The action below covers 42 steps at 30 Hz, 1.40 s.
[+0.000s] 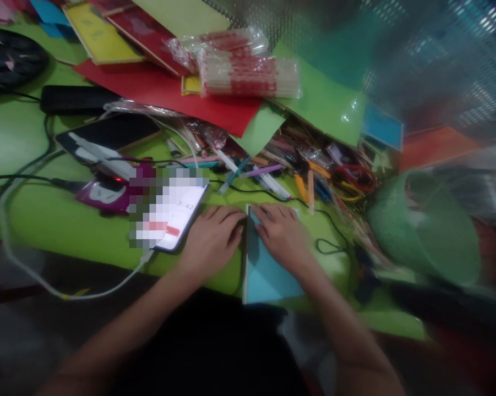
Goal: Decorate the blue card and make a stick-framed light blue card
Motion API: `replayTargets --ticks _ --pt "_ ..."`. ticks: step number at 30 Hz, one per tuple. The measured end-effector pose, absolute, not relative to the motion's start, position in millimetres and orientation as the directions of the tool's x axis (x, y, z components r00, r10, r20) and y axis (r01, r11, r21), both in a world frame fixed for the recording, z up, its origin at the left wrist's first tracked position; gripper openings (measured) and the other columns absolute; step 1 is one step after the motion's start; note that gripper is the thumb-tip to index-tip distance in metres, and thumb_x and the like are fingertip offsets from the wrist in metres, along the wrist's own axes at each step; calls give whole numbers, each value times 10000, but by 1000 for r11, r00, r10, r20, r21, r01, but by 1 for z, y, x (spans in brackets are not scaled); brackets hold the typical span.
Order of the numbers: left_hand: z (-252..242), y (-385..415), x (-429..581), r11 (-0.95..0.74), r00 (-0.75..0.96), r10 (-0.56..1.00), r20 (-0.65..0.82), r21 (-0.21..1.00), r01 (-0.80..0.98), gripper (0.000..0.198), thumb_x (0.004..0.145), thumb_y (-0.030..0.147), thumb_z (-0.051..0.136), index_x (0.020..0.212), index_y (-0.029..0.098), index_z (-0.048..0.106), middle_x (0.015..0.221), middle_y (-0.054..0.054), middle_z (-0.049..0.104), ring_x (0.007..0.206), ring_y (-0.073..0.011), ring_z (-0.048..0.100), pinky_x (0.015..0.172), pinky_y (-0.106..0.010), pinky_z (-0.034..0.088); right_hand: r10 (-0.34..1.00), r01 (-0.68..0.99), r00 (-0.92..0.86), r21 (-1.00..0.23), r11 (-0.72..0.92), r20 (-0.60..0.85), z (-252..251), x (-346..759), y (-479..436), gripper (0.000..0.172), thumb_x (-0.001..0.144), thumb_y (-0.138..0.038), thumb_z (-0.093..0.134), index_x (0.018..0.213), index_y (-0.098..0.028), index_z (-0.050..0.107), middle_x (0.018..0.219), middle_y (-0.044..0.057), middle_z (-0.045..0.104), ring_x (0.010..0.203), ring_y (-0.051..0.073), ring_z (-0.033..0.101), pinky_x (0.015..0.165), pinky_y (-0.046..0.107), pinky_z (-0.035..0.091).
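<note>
A light blue sheet of card lies at the table's front edge. Along its left side runs a thin pale wooden strip. My right hand rests on the upper part of the card, fingers stretched toward the strip and pressing down. Just left of the strip, my left hand lies palm down, its bent fingertips touching or almost touching the strip's upper end. A gap shows between its thumb and forefinger. Both palms are hidden, and the picture is somewhat blurred.
A lit phone on a white cable lies left of my hands, near a purple device. Pens, orange-handled pliers and wrapped stick bundles fill the back. A green tub tips over at right.
</note>
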<state>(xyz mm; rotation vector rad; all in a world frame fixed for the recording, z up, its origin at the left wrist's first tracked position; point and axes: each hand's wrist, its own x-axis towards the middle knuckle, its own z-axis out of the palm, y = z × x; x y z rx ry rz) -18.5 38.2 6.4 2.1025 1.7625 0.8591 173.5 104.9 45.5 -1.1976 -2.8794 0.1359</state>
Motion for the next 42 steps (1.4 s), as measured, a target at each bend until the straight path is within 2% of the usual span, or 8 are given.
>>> replayTargets --ticks 7,11,15,19,23,26,32,42 --pt "6 39 -19 -217 84 962 261 535 816 302 1022 192 496 1231 181 715 1229 -113 756 1146 -323 682 1002 -509 548 713 711 -701 -81 698 -12 41 169 101 434 1074 -264 532 1501 -204 586 1404 125 696 1271 306 614 1046 464 461" --pt "6 41 -17 -188 80 968 236 478 858 363 1037 239 491 1331 145 682 1270 -151 736 1153 -357 664 972 -522 545 722 714 -691 -121 689 35 45 181 103 462 1095 -312 483 1542 -218 548 1432 114 686 1298 299 598 1077 449 443" --pt "9 43 -13 -150 84 981 176 401 903 439 1038 308 505 1429 157 635 1329 -187 695 1189 -392 636 966 -551 528 818 795 -546 -197 574 180 56 215 110 447 1108 -339 418 1501 -229 600 1404 117 700 1274 295 608 1074 454 443" --pt "11 45 -11 -156 105 982 156 365 918 469 1036 361 530 1472 208 614 1296 -177 687 1179 -386 632 972 -540 512 871 838 -427 -256 482 243 55 253 113 416 1100 -328 420 1409 -222 679 1340 117 730 1221 292 629 1032 450 459" --pt "10 46 -10 -169 119 979 168 322 932 480 1036 364 524 1483 209 611 1275 -180 684 1167 -395 619 961 -548 504 892 857 -414 -254 449 181 44 265 110 386 1092 -305 441 1350 -245 722 1278 98 745 1189 282 639 998 428 468" --pt "9 46 -9 -163 118 980 160 310 937 489 1031 369 536 1484 204 615 1279 -184 674 1165 -405 613 959 -557 497 894 866 -429 -222 448 131 39 260 108 385 1081 -281 468 1375 -237 713 1297 101 738 1190 288 630 990 429 460" --pt "10 46 -8 -162 127 983 135 291 943 498 1026 373 558 1489 198 616 1288 -188 662 1152 -405 613 951 -553 497 866 846 -490 -186 500 100 37 247 106 420 1065 -266 497 1454 -235 654 1391 117 699 1257 311 593 1015 462 439" --pt "19 47 -4 -160 146 986 81 210 965 489 1044 377 541 1484 175 614 1301 -183 669 1158 -391 618 953 -539 508 872 855 -486 -172 489 62 37 241 105 436 1051 -252 499 1461 -235 646 1397 117 697 1251 328 581 1018 496 434"
